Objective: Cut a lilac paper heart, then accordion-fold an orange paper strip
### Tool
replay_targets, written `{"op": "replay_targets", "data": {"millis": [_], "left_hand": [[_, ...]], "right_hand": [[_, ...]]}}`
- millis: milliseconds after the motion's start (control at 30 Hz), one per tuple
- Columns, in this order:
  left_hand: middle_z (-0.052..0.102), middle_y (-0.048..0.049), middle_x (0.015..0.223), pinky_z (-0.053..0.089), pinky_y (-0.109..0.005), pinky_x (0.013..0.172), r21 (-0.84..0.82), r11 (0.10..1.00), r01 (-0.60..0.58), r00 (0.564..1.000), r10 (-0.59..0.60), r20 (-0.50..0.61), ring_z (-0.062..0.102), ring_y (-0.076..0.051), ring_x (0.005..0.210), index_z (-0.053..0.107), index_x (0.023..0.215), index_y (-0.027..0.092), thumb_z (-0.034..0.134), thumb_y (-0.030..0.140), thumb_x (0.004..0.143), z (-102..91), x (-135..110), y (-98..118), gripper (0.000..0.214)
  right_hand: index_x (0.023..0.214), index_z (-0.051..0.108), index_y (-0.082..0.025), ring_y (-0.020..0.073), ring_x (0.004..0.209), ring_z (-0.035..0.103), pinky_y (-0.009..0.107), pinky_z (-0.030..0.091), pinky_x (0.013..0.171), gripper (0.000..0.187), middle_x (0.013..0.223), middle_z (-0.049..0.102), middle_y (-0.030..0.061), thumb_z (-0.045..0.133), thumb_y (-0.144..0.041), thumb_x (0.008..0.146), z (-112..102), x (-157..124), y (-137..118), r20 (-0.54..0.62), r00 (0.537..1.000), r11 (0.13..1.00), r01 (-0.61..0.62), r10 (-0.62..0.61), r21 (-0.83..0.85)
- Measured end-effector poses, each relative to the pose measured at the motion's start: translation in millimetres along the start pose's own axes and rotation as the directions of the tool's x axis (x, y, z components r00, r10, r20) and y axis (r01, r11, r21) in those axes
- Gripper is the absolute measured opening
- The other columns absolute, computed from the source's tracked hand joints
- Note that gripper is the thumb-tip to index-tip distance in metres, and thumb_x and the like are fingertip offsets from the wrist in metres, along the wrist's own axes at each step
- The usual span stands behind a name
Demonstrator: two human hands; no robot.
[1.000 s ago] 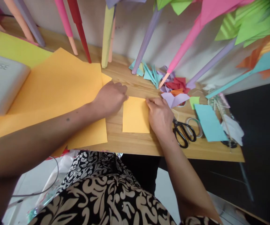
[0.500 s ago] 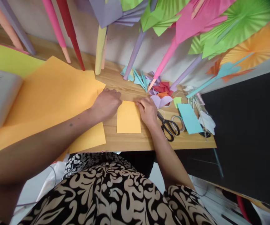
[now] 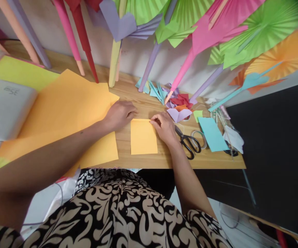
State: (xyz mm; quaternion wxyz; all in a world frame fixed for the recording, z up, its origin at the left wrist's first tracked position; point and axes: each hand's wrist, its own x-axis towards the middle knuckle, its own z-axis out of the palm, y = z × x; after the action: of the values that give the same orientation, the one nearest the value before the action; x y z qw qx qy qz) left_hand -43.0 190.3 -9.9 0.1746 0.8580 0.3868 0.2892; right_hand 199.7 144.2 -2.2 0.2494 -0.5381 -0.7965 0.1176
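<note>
A small folded orange paper (image 3: 143,137) lies on the wooden table (image 3: 138,160) in front of me. My left hand (image 3: 120,114) rests at its top left corner, fingers curled and pressed down on the top edge. My right hand (image 3: 164,126) sits at the top right corner, thumb and forefinger pinched on the paper's upper edge. Large orange sheets (image 3: 68,106) lie to the left, under my left forearm.
Black scissors (image 3: 188,143) and a tape ring (image 3: 199,137) lie just right of my right hand. A teal sheet (image 3: 212,133) and coloured scraps (image 3: 180,101) are beyond. Paper rolls (image 3: 114,65) and fans (image 3: 257,31) lean on the wall. A grey device (image 3: 5,108) sits far left.
My right hand slid left along the small paper's top edge toward its middle. My head lifted, bringing the wall fans into view. The left hand stayed put.
</note>
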Motion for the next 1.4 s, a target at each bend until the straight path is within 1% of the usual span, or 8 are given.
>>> {"op": "replay_targets", "data": {"millis": [300, 400, 567, 733, 967, 1100, 1233, 1400], "left_hand": [[0.071, -0.0077, 0.086, 0.046, -0.037, 0.082, 0.078, 0.992, -0.100, 0.993, 0.094, 0.075, 0.064, -0.023, 0.086, 0.078, 0.095, 0.018, 0.055, 0.033, 0.094, 4.1, -0.2, 8.6, 0.027], [0.071, -0.0071, 0.086, 0.044, -0.035, 0.080, 0.087, 0.992, -0.093, 0.992, 0.085, 0.093, 0.064, -0.023, 0.087, 0.078, 0.096, 0.019, 0.057, 0.032, 0.092, 4.5, -0.7, 9.5, 0.025], [0.070, -0.0043, 0.079, 0.042, -0.032, 0.075, 0.023, 0.997, -0.078, 0.994, 0.076, 0.074, 0.063, -0.019, 0.079, 0.073, 0.080, 0.019, 0.052, 0.028, 0.095, 6.1, 1.1, 8.9, 0.028], [0.071, -0.0036, 0.083, 0.043, -0.031, 0.078, 0.013, 0.997, -0.070, 0.994, 0.069, 0.091, 0.063, -0.018, 0.080, 0.069, 0.080, 0.019, 0.053, 0.028, 0.095, 5.8, 2.3, 9.0, 0.024], [0.069, -0.0041, 0.081, 0.040, -0.030, 0.075, -0.044, 0.995, -0.086, 0.990, 0.091, 0.106, 0.060, -0.018, 0.079, 0.067, 0.080, 0.017, 0.052, 0.031, 0.095, 7.6, 3.8, 6.9, 0.025], [0.065, -0.0027, 0.075, 0.040, -0.028, 0.073, -0.188, 0.982, -0.001, 0.996, 0.017, 0.084, 0.058, -0.016, 0.075, 0.062, 0.073, 0.017, 0.055, 0.038, 0.091, 9.6, 5.4, 2.4, 0.028], [0.062, -0.0013, 0.075, 0.040, -0.025, 0.067, -0.324, 0.925, 0.200, 0.980, -0.184, 0.081, 0.055, -0.014, 0.071, 0.060, 0.073, 0.016, 0.054, 0.042, 0.087, 7.1, 4.1, 4.2, 0.029], [0.059, 0.0002, 0.070, 0.037, -0.023, 0.060, -0.308, 0.910, 0.279, 0.960, -0.270, 0.071, 0.050, -0.012, 0.064, 0.060, 0.074, 0.016, 0.053, 0.044, 0.086, 4.2, 4.0, 7.8, 0.031]], "right_hand": [[0.089, 0.062, -0.025, 0.0256, 0.092, 0.059, 0.040, 0.046, 0.083, 0.008, 0.091, 0.067, 0.0053, 0.058, -0.029, 0.095, 5.1, -4.6, -7.3, -0.016, 0.998, 0.998, 0.054, -0.055, -0.039], [0.089, 0.064, -0.025, 0.0250, 0.092, 0.060, 0.040, 0.047, 0.083, 0.011, 0.092, 0.068, 0.0057, 0.056, -0.029, 0.096, 4.7, -4.8, -9.9, -0.040, 0.996, 0.996, 0.083, -0.084, -0.025], [0.097, 0.067, -0.025, 0.0256, 0.092, 0.061, 0.040, 0.049, 0.083, 0.010, 0.092, 0.069, 0.0061, 0.059, -0.032, 0.095, 4.5, -5.7, -8.8, -0.072, 0.993, 0.995, 0.091, -0.089, 0.027], [0.109, 0.068, -0.025, 0.0257, 0.098, 0.063, 0.041, 0.049, 0.087, 0.020, 0.106, 0.072, 0.0069, 0.062, -0.038, 0.094, 7.5, -4.9, -3.5, -0.047, 0.996, 0.993, 0.084, -0.081, 0.081], [0.084, 0.067, -0.023, 0.0210, 0.084, 0.063, 0.034, 0.045, 0.078, 0.019, 0.084, 0.071, 0.0034, 0.056, -0.030, 0.097, 9.6, -4.2, -3.4, -0.013, 0.995, 0.989, 0.100, -0.099, 0.113], [0.081, 0.064, -0.022, 0.0195, 0.082, 0.061, 0.032, 0.043, 0.076, 0.018, 0.082, 0.070, 0.0028, 0.056, -0.026, 0.096, 8.1, -4.2, -0.8, -0.066, 0.995, 0.989, 0.084, -0.076, 0.125], [0.081, 0.063, -0.021, 0.0196, 0.083, 0.061, 0.032, 0.043, 0.078, 0.018, 0.084, 0.070, 0.0038, 0.055, -0.026, 0.096, 3.8, -4.7, 3.5, -0.135, 0.989, 0.988, 0.074, -0.056, 0.134], [0.081, 0.065, -0.021, 0.0199, 0.083, 0.060, 0.032, 0.043, 0.078, 0.020, 0.084, 0.070, 0.0044, 0.052, -0.027, 0.096, 1.3, -5.0, 6.2, -0.165, 0.985, 0.988, 0.072, -0.049, 0.137]]}}
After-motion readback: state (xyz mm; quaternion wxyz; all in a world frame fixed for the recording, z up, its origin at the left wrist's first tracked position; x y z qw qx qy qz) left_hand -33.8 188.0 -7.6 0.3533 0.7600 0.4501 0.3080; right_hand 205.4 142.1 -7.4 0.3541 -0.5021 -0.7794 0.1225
